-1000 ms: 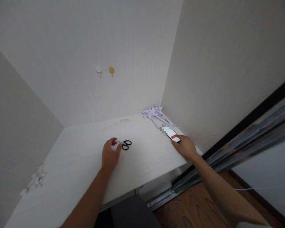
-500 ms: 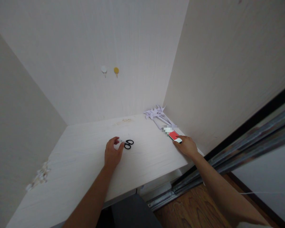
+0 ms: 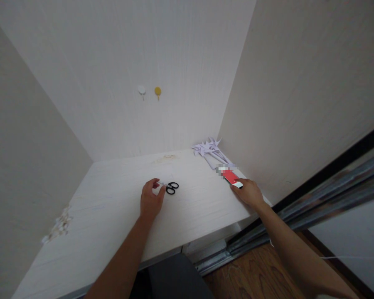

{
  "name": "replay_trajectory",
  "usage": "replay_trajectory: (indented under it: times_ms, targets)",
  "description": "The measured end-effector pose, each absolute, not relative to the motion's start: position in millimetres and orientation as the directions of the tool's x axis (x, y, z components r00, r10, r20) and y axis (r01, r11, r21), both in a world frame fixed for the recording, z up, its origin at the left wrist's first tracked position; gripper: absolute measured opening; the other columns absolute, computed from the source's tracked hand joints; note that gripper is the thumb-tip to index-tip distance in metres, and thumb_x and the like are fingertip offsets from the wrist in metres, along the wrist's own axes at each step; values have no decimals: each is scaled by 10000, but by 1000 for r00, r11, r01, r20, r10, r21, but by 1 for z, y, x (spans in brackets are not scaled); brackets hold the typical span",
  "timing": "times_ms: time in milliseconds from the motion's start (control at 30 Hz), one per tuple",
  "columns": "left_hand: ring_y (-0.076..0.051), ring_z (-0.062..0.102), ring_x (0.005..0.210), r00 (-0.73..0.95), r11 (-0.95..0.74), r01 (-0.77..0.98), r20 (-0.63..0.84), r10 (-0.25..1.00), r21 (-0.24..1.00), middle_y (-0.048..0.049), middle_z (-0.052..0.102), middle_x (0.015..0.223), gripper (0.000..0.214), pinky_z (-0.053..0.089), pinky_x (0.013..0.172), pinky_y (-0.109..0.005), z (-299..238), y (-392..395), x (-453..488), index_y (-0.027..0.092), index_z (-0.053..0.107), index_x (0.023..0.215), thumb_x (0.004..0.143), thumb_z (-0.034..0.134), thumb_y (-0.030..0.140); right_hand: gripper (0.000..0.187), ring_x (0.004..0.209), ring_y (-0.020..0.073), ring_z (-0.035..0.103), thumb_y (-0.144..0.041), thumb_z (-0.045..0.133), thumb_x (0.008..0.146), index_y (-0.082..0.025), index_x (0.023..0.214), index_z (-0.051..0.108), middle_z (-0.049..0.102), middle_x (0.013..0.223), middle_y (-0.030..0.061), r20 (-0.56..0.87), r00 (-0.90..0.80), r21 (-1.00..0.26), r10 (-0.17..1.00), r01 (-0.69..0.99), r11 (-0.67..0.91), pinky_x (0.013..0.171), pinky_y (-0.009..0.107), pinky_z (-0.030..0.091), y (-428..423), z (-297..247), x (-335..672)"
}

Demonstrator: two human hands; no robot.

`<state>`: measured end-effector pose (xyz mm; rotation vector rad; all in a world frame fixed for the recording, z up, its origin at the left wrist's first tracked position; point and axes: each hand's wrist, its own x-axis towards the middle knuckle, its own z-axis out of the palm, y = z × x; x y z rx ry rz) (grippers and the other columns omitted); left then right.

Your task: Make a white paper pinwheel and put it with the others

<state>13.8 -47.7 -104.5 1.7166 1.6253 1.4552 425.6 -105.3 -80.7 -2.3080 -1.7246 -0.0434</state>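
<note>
A pair of scissors [image 3: 172, 187] with black handle loops lies at the middle of the white table, loops to the right. My left hand [image 3: 151, 199] has its thumb and fingers curled about the blades, which are partly hidden by the hand. At the right, a smartphone [image 3: 231, 177] with a red and white screen is gripped at its near end by my right hand [image 3: 248, 192]. The thumb is on the near side and a finger reaches over the screen. The far end of the phone is blurred out by blocks.
Folded pale paper pieces [image 3: 210, 150] with pointed tips and rolled stems lie in the back right corner. Small white bits [image 3: 60, 224] are heaped along the left wall. A white hook [image 3: 142, 90] and a yellow hook [image 3: 157, 91] are on the back wall. Metal rails [image 3: 330, 195] run at right.
The view has shifted slightly, so everything sits a little further right in the picture. Both hands keep their places at the scissors and the phone.
</note>
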Motion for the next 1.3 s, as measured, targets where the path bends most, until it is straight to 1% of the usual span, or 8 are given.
replay_trajectory:
  times_ms: [333, 567, 767, 933, 1100, 1300]
  targets:
    - [-282, 691, 956, -197, -261, 511, 407, 892, 819, -76, 724, 991, 361, 559, 951, -478, -103, -49, 14, 226, 685, 1118, 821, 675, 431, 433, 1247, 337, 689, -446, 631, 985, -195, 1312, 766, 758, 1353, 144, 168, 295, -202, 941, 944, -260, 1105, 437, 490, -104, -83, 428]
    - [-276, 699, 951, -212, -255, 510, 407, 889, 822, -70, 717, 984, 351, 566, 961, -484, -102, -52, 13, 227, 684, 1121, 828, 673, 419, 456, 1283, 357, 668, -429, 630, 988, -153, 1331, 752, 755, 1349, 170, 165, 285, -197, 944, 948, -251, 1111, 440, 480, -103, -84, 428]
    - [-277, 698, 944, -214, -252, 501, 401, 891, 828, -82, 713, 988, 374, 568, 947, -480, -102, -52, 12, 213, 680, 1120, 824, 664, 439, 448, 1277, 352, 676, -415, 630, 992, -151, 1334, 752, 754, 1350, 179, 170, 274, -187, 946, 952, -242, 1119, 440, 475, -103, -84, 428]
    - [-276, 695, 933, -213, -252, 496, 398, 893, 831, -77, 711, 971, 370, 567, 948, -484, -103, -51, 12, 213, 681, 1113, 823, 666, 443, 457, 1300, 341, 667, -423, 625, 995, -143, 1334, 748, 759, 1347, 170, 173, 270, -186, 947, 953, -237, 1133, 429, 469, -103, -85, 429]
    - [-274, 695, 933, -219, -250, 494, 398, 891, 832, -67, 708, 959, 341, 568, 942, -475, -102, -52, 11, 224, 678, 1100, 821, 669, 420, 428, 1249, 341, 692, -417, 633, 985, -162, 1302, 766, 772, 1325, 161, 176, 264, -183, 948, 955, -232, 1119, 436, 477, -103, -84, 429]
    - [-272, 695, 926, -225, -249, 489, 397, 890, 836, -64, 704, 952, 331, 570, 936, -467, -102, -52, 11, 230, 672, 1091, 819, 669, 417, 428, 1231, 332, 699, -415, 630, 978, -153, 1287, 767, 779, 1312, 159, 175, 244, -183, 954, 960, -212, 1133, 441, 471, -102, -83, 430]
